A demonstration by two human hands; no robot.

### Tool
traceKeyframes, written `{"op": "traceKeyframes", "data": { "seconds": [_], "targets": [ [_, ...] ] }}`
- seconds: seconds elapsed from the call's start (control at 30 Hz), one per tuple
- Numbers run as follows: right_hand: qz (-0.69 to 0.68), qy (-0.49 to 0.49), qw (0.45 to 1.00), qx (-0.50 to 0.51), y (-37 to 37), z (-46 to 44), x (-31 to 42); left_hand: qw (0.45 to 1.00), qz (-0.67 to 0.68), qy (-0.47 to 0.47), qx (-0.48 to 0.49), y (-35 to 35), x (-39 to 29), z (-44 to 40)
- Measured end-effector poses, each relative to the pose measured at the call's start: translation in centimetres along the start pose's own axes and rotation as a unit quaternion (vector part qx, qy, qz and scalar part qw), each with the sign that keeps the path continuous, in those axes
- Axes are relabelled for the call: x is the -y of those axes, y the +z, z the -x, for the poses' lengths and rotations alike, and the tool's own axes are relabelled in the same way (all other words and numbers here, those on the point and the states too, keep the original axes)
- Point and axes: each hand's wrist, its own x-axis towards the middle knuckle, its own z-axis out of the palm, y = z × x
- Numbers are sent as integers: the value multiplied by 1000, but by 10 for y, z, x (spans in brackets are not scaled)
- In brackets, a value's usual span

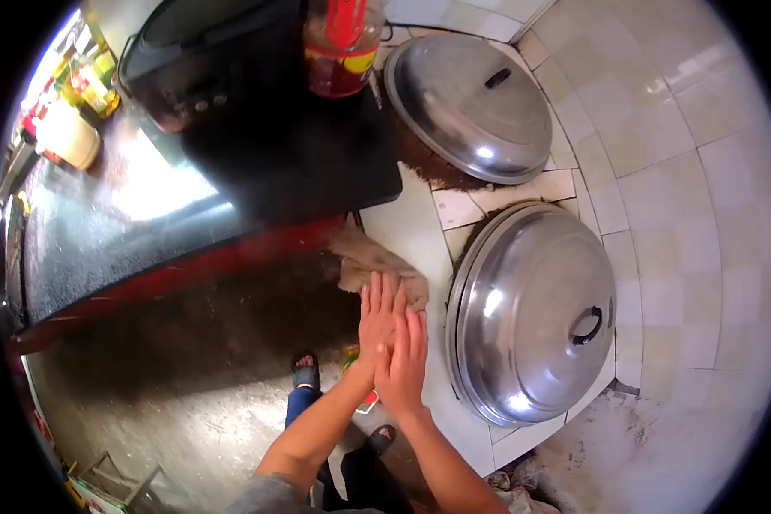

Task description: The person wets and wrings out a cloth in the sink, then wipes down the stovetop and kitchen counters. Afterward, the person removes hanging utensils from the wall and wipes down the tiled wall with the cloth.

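1. Two bare hands meet over a brown cloth (pixel 373 257) that lies at the edge of a pale tiled surface (pixel 469 435), just beside the end of a dark surface (pixel 86 248); part of the cloth's near side is hidden beneath them.
2. The left hand (pixel 379 324) has its fingers stretched out nearly straight and close together, their tips overlapping the cloth; its palm faces away, so I cannot tell how firmly it presses.
3. The right hand (pixel 404 364) lies against the left one, its thumb overlapping the back of that hand, its fingers extended alongside and their tips near the cloth's lower edge. Neither hand is visibly curled around anything.
4. Something green and red shows in scraps behind the wrists, too covered to identify.
5. A jar (pixel 340 77) with red contents is cut off by the top of the view, as is a black appliance (pixel 180 94) beside it.
6. Bottles (pixel 94 86) at the far left are blurred and crowded together.
7. Two metal lids, the farther (pixel 471 107) and the nearer (pixel 531 317), sit on the tiled surface to the right of the cloth, concealing whatever lies beneath them.
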Motion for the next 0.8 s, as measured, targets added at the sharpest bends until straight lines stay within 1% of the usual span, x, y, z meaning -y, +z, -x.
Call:
{"op": "traceKeyframes", "data": {
  "seconds": [0.07,0.17,0.2,0.27,0.37,0.43,0.47,0.57,0.7,0.77,0.8],
  "targets": [
    [17,7,1000,23,9,-22,-17,985,-165,41,21,7,2,-25],
    [9,14,999,46,14,-70,-24,982,-179,60,-2,14,18,-68],
    [1,23,998,54,14,-87,-23,969,-235,70,6,15,25,-84],
    [16,45,997,66,20,-117,-25,969,-241,45,25,13,32,-112],
    [83,96,982,138,19,-154,-12,959,-276,24,54,13,35,-136],
    [104,92,977,164,22,-166,-17,948,-308,7,75,14,33,-139],
    [115,92,973,178,23,-167,-19,942,-324,0,85,15,32,-138],
    [79,108,968,213,11,-173,-13,924,-364,-14,114,14,29,-131],
    [53,83,981,170,24,-141,-20,911,-387,-6,141,7,27,-108],
    [64,73,986,139,23,-109,-10,940,-320,13,119,5,26,-80],
    [53,102,984,135,20,-90,-2,952,-285,24,108,2,24,-65]
  ]
}}
